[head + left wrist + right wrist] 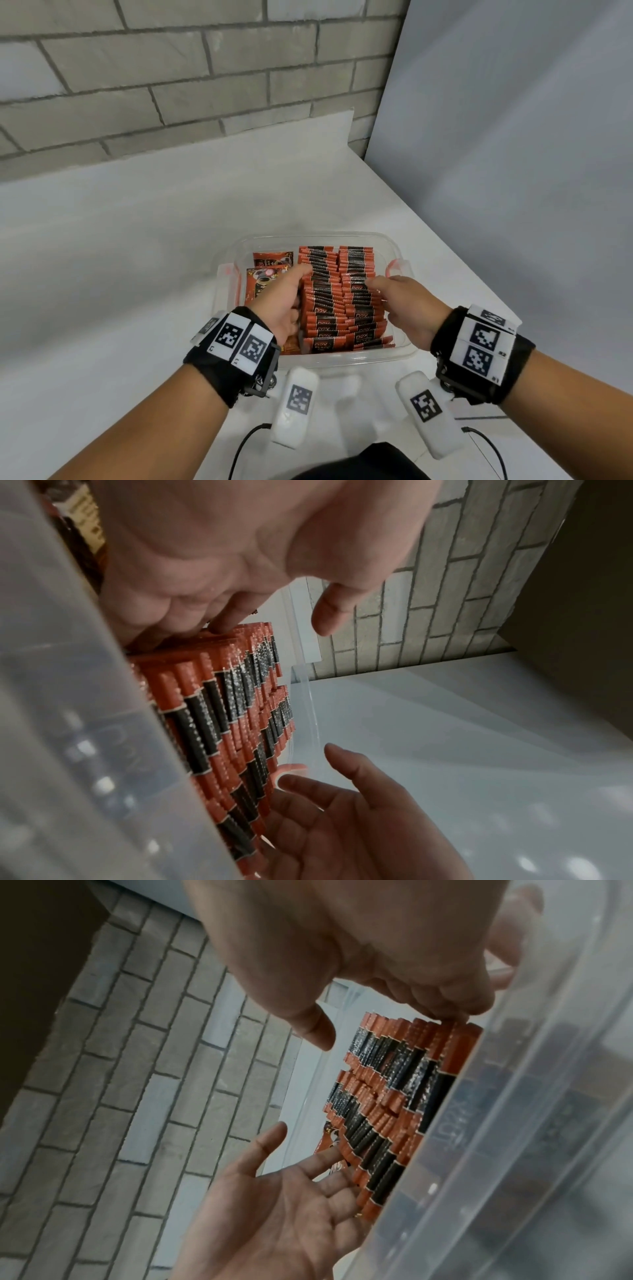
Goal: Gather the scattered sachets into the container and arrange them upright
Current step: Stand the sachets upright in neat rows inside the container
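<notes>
Left hand (284,301) reaches into the clear plastic container (394,356) on the white surface (137,274), fingers loosely extended against the left row of upright orange-and-black sachets (329,294). Right hand (407,305) spreads its relaxed fingers on the right row, holding nothing.

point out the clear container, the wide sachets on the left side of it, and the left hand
clear container (310,237): head view, on its far rim.
wide sachets (265,277): head view, on the printed face of the nearer one.
left hand (279,303): head view, on the back of the hand.
</notes>
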`<move>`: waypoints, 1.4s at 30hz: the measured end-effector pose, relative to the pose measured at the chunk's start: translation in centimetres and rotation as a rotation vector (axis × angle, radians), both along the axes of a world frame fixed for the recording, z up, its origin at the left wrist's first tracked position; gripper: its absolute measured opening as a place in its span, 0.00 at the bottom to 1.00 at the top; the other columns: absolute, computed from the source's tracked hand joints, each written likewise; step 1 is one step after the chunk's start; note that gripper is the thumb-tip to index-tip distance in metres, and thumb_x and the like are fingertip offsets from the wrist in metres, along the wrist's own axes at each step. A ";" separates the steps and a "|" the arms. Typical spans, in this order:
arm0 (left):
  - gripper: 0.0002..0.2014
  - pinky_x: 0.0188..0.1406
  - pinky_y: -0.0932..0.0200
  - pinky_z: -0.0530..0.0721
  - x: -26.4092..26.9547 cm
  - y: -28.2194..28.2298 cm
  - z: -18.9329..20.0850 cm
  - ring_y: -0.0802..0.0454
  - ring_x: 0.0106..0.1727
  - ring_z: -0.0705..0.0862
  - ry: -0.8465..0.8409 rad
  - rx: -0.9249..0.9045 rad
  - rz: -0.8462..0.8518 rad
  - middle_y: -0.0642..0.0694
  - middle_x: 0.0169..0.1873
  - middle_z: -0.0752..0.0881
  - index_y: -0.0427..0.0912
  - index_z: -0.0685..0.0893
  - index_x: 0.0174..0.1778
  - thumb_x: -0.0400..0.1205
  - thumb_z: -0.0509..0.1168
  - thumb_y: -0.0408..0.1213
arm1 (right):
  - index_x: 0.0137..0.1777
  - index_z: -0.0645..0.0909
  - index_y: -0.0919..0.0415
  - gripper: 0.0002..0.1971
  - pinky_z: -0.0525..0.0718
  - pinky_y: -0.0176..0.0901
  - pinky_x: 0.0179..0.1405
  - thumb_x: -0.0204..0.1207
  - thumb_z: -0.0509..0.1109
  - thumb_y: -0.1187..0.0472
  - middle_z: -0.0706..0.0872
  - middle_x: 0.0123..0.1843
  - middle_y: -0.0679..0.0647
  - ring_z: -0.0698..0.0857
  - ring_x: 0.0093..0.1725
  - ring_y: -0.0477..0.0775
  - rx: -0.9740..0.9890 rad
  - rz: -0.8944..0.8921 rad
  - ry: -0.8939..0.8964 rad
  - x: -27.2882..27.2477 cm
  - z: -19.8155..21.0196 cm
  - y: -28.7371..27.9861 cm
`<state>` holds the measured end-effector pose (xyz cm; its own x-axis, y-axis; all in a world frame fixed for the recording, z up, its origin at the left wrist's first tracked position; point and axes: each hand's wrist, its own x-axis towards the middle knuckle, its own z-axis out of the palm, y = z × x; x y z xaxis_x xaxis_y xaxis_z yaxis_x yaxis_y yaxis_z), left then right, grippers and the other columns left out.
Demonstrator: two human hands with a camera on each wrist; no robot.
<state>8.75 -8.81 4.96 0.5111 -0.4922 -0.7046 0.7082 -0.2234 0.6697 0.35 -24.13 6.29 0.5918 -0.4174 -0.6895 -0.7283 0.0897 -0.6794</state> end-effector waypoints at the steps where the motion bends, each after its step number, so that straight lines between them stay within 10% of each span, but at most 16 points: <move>1: 0.15 0.51 0.50 0.81 0.0 0.1 0.1 0.43 0.54 0.85 0.003 0.004 -0.008 0.41 0.50 0.88 0.44 0.82 0.54 0.84 0.59 0.51 | 0.63 0.79 0.62 0.16 0.70 0.42 0.60 0.82 0.62 0.52 0.86 0.59 0.51 0.81 0.59 0.50 0.020 0.006 0.005 0.1 -0.1 0.0; 9: 0.13 0.54 0.53 0.75 0.9 -0.3 1.1 0.49 0.47 0.82 -0.033 0.022 0.049 0.43 0.42 0.84 0.46 0.76 0.40 0.85 0.58 0.50 | 0.46 0.71 0.51 0.09 0.67 0.43 0.66 0.83 0.61 0.48 0.76 0.43 0.44 0.74 0.50 0.45 -0.022 -0.001 -0.019 0.7 0.5 -0.3; 12: 0.14 0.48 0.55 0.78 1.0 -0.7 1.4 0.48 0.47 0.83 -0.033 0.023 0.037 0.42 0.42 0.86 0.45 0.77 0.40 0.85 0.58 0.50 | 0.44 0.76 0.53 0.13 0.67 0.41 0.63 0.83 0.60 0.45 0.80 0.46 0.44 0.78 0.47 0.41 -0.003 -0.005 -0.028 1.3 0.4 -0.2; 16: 0.14 0.40 0.57 0.76 0.7 -0.7 1.3 0.49 0.48 0.83 -0.005 0.046 0.024 0.43 0.43 0.86 0.45 0.77 0.41 0.85 0.58 0.50 | 0.51 0.79 0.54 0.16 0.68 0.44 0.69 0.83 0.59 0.44 0.82 0.66 0.51 0.78 0.67 0.51 0.027 0.002 -0.023 1.5 0.6 0.1; 20: 0.18 0.63 0.51 0.73 1.5 -0.3 2.1 0.43 0.60 0.79 -0.023 0.025 0.012 0.34 0.58 0.81 0.40 0.77 0.62 0.84 0.58 0.51 | 0.70 0.72 0.61 0.25 0.63 0.49 0.76 0.83 0.58 0.43 0.70 0.78 0.58 0.72 0.70 0.52 -0.008 -0.015 -0.041 1.7 1.3 0.1; 27: 0.21 0.71 0.48 0.72 2.8 -0.3 2.0 0.43 0.59 0.79 -0.129 0.104 -0.003 0.37 0.52 0.81 0.38 0.74 0.64 0.83 0.60 0.51 | 0.48 0.77 0.57 0.17 0.67 0.42 0.64 0.84 0.57 0.44 0.80 0.59 0.54 0.74 0.49 0.45 0.013 -0.028 -0.044 2.3 1.0 -0.5; 31: 0.30 0.62 0.51 0.77 3.2 0.6 2.0 0.42 0.66 0.77 -0.193 0.099 -0.012 0.37 0.64 0.78 0.37 0.68 0.77 0.83 0.60 0.51 | 0.46 0.74 0.54 0.13 0.67 0.41 0.62 0.84 0.58 0.45 0.76 0.44 0.49 0.74 0.45 0.45 -0.023 -0.034 -0.049 2.4 0.8 -0.8; 37: 0.17 0.53 0.52 0.82 4.6 5.8 3.1 0.43 0.58 0.84 -0.318 0.085 0.176 0.42 0.57 0.85 0.43 0.81 0.62 0.83 0.61 0.49 | 0.80 0.63 0.58 0.31 0.70 0.41 0.66 0.80 0.63 0.45 0.71 0.77 0.51 0.73 0.71 0.51 -0.199 0.088 -0.138 2.3 2.5 -0.5; 42: 0.10 0.40 0.54 0.80 5.3 9.6 2.0 0.46 0.47 0.85 -0.437 0.203 0.287 0.44 0.53 0.87 0.50 0.83 0.55 0.82 0.64 0.47 | 0.66 0.78 0.57 0.17 0.80 0.40 0.53 0.79 0.68 0.54 0.84 0.60 0.52 0.83 0.56 0.51 -0.397 0.475 -0.180 5.5 4.5 3.2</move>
<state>14.03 0.83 6.92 0.8703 -0.1662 -0.4636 0.4261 -0.2177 0.8781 5.83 -20.97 10.77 0.8667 -0.2847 -0.4096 -0.4988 -0.4973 -0.7098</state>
